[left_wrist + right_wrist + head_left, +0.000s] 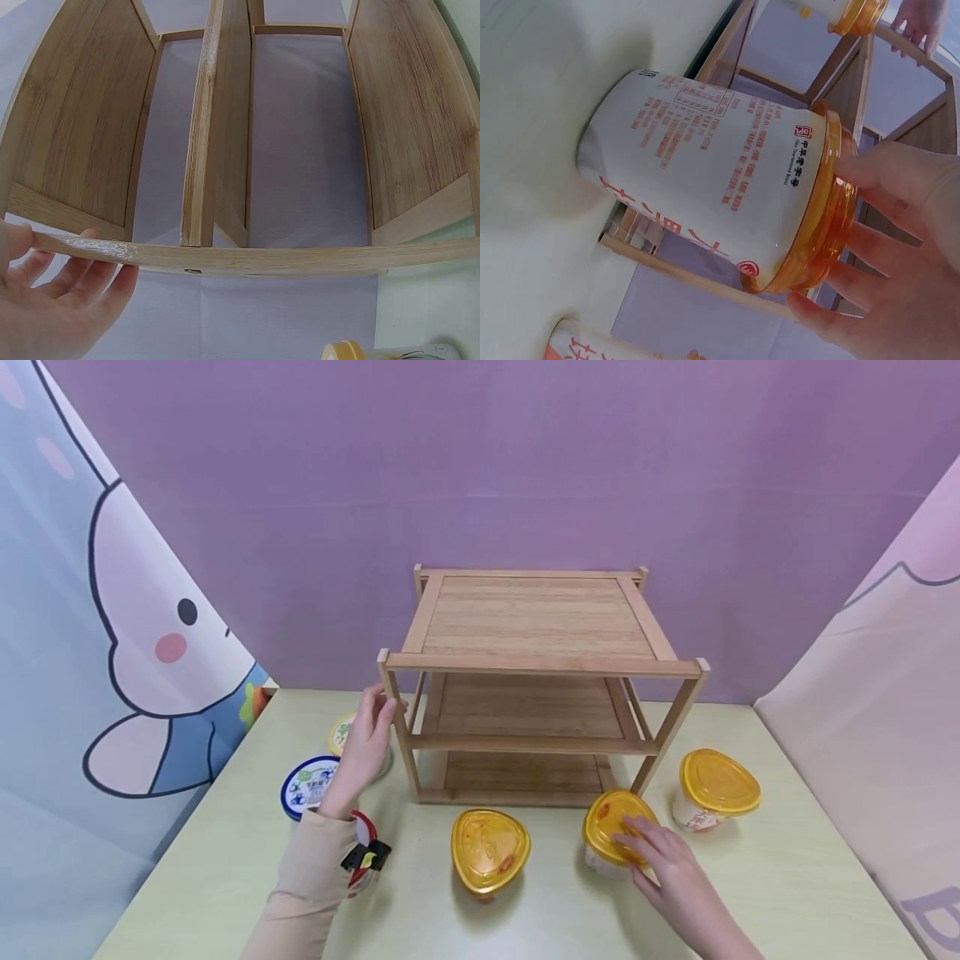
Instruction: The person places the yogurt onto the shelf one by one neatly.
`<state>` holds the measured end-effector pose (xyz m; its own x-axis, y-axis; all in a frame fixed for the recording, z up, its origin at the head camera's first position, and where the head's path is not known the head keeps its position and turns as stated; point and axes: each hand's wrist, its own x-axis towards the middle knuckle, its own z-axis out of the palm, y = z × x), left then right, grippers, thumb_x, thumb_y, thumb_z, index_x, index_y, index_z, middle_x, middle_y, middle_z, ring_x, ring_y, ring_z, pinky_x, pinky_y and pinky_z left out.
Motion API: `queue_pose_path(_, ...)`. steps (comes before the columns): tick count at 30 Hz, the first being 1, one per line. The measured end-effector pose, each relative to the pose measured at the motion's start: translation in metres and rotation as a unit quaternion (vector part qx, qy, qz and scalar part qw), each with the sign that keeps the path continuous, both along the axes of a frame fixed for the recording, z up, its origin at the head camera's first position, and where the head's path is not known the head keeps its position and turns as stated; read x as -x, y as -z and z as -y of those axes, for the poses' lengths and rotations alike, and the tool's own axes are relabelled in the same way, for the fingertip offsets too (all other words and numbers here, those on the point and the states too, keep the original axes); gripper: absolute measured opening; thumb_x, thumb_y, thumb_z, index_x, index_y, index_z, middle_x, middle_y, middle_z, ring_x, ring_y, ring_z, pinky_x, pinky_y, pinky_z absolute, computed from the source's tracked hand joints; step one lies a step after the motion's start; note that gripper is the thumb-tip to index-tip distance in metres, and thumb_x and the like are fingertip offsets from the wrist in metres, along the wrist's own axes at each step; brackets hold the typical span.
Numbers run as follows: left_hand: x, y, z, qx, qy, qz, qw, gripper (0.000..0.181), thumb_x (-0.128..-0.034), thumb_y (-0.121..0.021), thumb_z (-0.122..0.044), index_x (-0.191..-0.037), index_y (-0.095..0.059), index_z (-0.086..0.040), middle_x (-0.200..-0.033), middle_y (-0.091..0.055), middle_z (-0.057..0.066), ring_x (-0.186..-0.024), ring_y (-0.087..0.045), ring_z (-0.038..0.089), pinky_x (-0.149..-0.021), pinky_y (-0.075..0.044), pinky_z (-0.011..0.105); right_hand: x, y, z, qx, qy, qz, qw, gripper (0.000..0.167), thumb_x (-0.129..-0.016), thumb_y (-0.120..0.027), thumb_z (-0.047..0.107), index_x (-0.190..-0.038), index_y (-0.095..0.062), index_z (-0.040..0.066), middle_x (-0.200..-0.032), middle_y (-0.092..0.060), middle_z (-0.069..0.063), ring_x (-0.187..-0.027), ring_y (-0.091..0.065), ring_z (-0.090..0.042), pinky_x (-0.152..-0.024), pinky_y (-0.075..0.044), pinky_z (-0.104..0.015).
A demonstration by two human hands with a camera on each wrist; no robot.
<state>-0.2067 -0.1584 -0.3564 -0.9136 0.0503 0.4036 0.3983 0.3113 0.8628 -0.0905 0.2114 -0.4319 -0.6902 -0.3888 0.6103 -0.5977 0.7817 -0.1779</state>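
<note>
A three-tier wooden shelf [536, 618] stands at the back middle. My left hand [367, 743] holds its front left post, the thumb on one side and the fingers on the other, as the left wrist view shows. My right hand [675, 868] holds a white paper tub by its translucent yellow lid [821, 217], thumb and fingers spread around the rim. That tub [607, 864] stands upright on the table before the shelf's right front corner. A second yellow-lidded tub [489, 852] sits left of it, and a third [716, 789] to its right.
Left of the shelf are a blue-rimmed round container [306, 785] and a yellow-rimmed one [340, 732]. A red-rimmed container [365, 827] is partly hidden by my left forearm. Behind the pale green table [420, 918] hangs a purple cloth [525, 460], with printed cloths at both sides.
</note>
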Motion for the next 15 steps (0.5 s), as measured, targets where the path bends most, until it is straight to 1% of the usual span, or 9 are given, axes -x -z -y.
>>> queue_pose_path(1,0.0,0.0,0.0001,0.0,0.0,0.0,1.0,0.032,-0.0966,-0.032,-0.018,-0.122,-0.034,0.002,-0.103,-0.05,0.027,-0.103,-0.049,0.033,-0.092,-0.037,0.043,0.0003,-0.0002,-0.0008,0.001,-0.002,0.0,1.0,0.044,-0.053,-0.075,0.0,-0.095,-0.064,0.007,-0.11,-0.058,-0.012,-0.097,-0.053,-0.027,-0.101,-0.024,-0.02)
queue_pose_path(3,-0.0001,-0.0002,0.0001,0.002,0.0,0.002,1.0,0.032,-0.0967,-0.032,-0.018,-0.122,-0.034,0.002,-0.103,-0.05,0.026,-0.103,-0.049,0.032,-0.092,-0.037,0.043,0.0009,-0.0002,-0.0026,0.002,-0.006,0.0,1.0,0.044,-0.052,-0.074,-0.002,-0.095,-0.063,0.006,-0.11,-0.058,-0.012,-0.097,-0.052,-0.028,-0.102,-0.021,-0.018)
queue_pose_path(5,-0.0002,-0.0004,-0.0002,0.002,0.0,0.002,1.0,0.032,-0.0967,-0.032,-0.018,-0.122,-0.035,0.002,-0.103,-0.05,0.026,-0.103,-0.048,0.032,-0.093,-0.037,0.042,0.0017,-0.0003,-0.0043,0.007,-0.014,0.001,0.9999,0.042,-0.054,-0.071,-0.002,-0.095,-0.063,0.005,-0.11,-0.058,-0.013,-0.097,-0.052,-0.029,-0.102,-0.009,-0.01)
queue_pose_path(10,-0.0005,-0.0006,0.0,0.004,0.0,0.008,1.0,0.033,-0.0967,-0.032,-0.019,-0.122,-0.034,0.002,-0.103,-0.05,0.024,-0.104,-0.048,0.032,-0.094,-0.036,0.043,0.0038,0.0012,-0.0077,0.019,-0.032,-0.005,0.9993,0.036,-0.059,-0.062,-0.002,-0.095,-0.062,0.002,-0.109,-0.059,-0.014,-0.096,-0.052,-0.031,-0.103,-0.012,-0.011)
queue_pose_path(13,-0.0005,-0.0003,0.0004,0.004,0.0,0.01,0.9999,0.033,-0.0967,-0.032,-0.02,-0.122,-0.034,0.001,-0.104,-0.049,0.024,-0.104,-0.048,0.032,-0.094,-0.036,0.043,0.003,0.0005,-0.0071,0.025,-0.025,-0.01,0.9993,0.034,-0.062,-0.06,-0.001,-0.096,-0.062,0.0,-0.108,-0.059,-0.016,-0.095,-0.053,-0.031,-0.103,-0.011,-0.012)
queue_pose_path(15,-0.0007,-0.0002,0.0004,0.004,0.001,0.011,0.9999,0.034,-0.0967,-0.032,-0.02,-0.123,-0.034,0.001,-0.104,-0.049,0.025,-0.105,-0.048,0.032,-0.094,-0.036,0.043,0.0017,-0.0001,-0.0041,0.032,-0.009,-0.018,0.9993,0.024,-0.073,-0.057,0.006,-0.096,-0.062,0.0,-0.107,-0.059,-0.017,-0.094,-0.053,-0.032,-0.103,-0.011,-0.013)
